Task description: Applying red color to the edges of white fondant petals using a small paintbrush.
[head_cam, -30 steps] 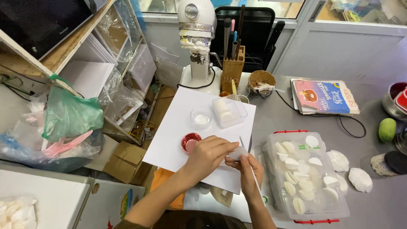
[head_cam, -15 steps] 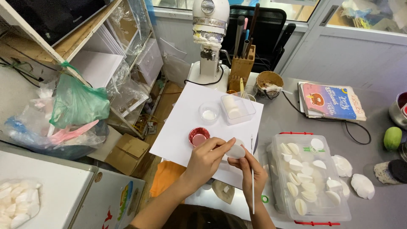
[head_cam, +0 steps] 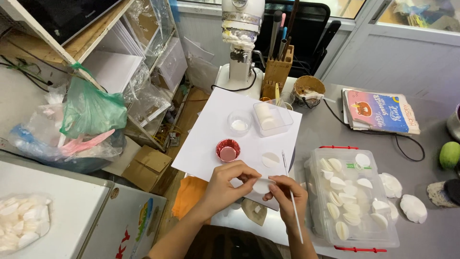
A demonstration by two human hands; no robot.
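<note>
My left hand [head_cam: 229,184] and my right hand [head_cam: 286,197] meet over the near edge of a white paper sheet [head_cam: 215,132]. Together their fingertips pinch a small white disc [head_cam: 263,186]. A thin brush [head_cam: 293,201] also rests in my right hand, its handle pointing toward me. On the sheet lie another white disc [head_cam: 270,159], a small cup of red paint [head_cam: 228,150], a small clear cup with white contents [head_cam: 239,123] and a clear tub of white discs [head_cam: 271,117].
A clear lidded box of white shell shapes [head_cam: 355,199] stands right of my hands, with loose white shells [head_cam: 413,208] beside it. Behind are a stand mixer [head_cam: 241,43], a wooden tool block [head_cam: 279,72], a booklet [head_cam: 379,111] and a green fruit [head_cam: 449,154]. Shelves and plastic bags [head_cam: 91,115] crowd the left.
My view has shifted a little. Both hands stay over the sheet's near edge with the disc between them; a second disc now shows on the paper.
</note>
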